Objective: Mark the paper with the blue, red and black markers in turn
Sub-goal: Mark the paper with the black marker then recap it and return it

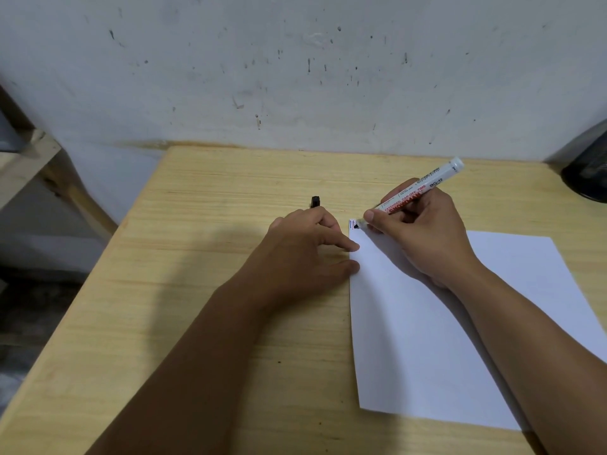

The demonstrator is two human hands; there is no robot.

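A white sheet of paper (437, 339) lies on the right half of the wooden table (197, 290). My right hand (423, 234) grips a white marker (423, 188) with red lettering. Its dark tip touches the paper's far left corner, where short blue, red and black strokes (353, 223) show. My left hand (308, 244) rests on the table at the paper's left edge, with two fingertips on that edge. A black cap (315, 201) sticks out from the back of that hand, held in its curled fingers.
A stained white wall rises just behind the table. A dark object (588, 172) sits at the table's far right corner. A pale wooden shelf frame (29, 165) stands to the left, beyond the table's left edge.
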